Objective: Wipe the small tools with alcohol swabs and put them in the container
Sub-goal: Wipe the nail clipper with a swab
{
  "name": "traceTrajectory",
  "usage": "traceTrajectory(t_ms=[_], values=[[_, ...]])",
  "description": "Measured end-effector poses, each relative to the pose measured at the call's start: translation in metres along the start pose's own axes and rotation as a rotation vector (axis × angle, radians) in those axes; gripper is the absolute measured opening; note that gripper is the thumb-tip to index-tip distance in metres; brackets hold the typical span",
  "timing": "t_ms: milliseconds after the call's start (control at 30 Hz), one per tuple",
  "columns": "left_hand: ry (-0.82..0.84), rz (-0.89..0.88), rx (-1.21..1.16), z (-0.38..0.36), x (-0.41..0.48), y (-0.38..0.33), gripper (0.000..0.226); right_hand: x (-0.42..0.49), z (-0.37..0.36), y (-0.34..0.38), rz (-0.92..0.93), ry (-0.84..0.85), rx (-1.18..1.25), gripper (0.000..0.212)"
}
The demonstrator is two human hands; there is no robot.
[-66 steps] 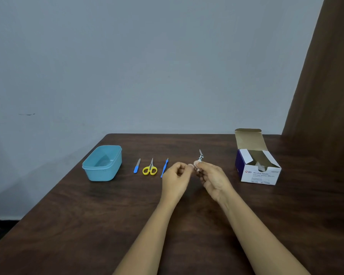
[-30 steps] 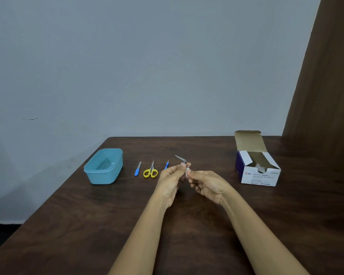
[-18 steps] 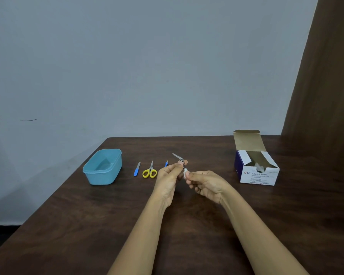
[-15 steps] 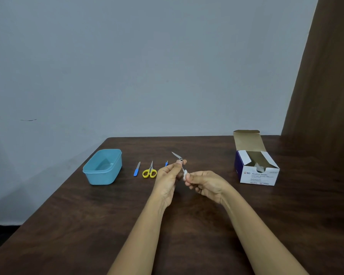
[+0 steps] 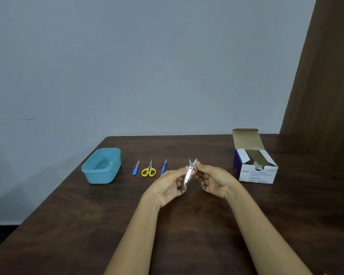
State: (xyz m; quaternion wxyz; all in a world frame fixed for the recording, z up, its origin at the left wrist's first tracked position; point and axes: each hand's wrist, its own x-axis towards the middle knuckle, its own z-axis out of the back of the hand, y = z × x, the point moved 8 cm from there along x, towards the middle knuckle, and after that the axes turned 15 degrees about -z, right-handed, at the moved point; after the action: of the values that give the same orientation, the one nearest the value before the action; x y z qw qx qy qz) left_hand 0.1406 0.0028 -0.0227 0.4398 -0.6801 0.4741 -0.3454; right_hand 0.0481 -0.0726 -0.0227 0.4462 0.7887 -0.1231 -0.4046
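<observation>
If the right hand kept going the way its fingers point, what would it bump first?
Probably the nail clipper that the left hand holds: the right hand, pinching a swab, points left at it. Depth is hard to judge.

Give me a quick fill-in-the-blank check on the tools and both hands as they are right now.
The left hand grips a silver nail clipper while the right hand pinches a white ____.
The scissors have ____ handles.
The teal container holds ____ tools.
The alcohol swab box stands with its lid ____.
Missing words: swab; yellow; no; open.
</observation>
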Motion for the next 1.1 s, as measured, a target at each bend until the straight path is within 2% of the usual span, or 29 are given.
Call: traceTrajectory(t_ms=[300,500,833,933,1100], values=[[0.059,0.054,0.097,-0.002,-0.003,0.004,0.017,0.001,-0.003,0.001,-0.010,0.076,-0.005,0.017],[0.021,-0.014,0.188,-0.001,-0.002,0.000,0.018,0.000,0.003,0.010,0.116,-0.013,0.020,0.010],[-0.223,-0.161,0.167,0.018,0.005,-0.007,0.013,0.005,0.010,0.014,0.228,-0.169,-0.029,0.019],[-0.300,-0.208,0.153,0.023,0.005,-0.011,0.011,0.005,0.007,0.014,0.266,-0.181,-0.075,0.012],[-0.355,-0.283,0.167,0.031,0.007,-0.013,0.012,-0.001,0.001,0.016,0.330,-0.208,-0.192,0.013]])
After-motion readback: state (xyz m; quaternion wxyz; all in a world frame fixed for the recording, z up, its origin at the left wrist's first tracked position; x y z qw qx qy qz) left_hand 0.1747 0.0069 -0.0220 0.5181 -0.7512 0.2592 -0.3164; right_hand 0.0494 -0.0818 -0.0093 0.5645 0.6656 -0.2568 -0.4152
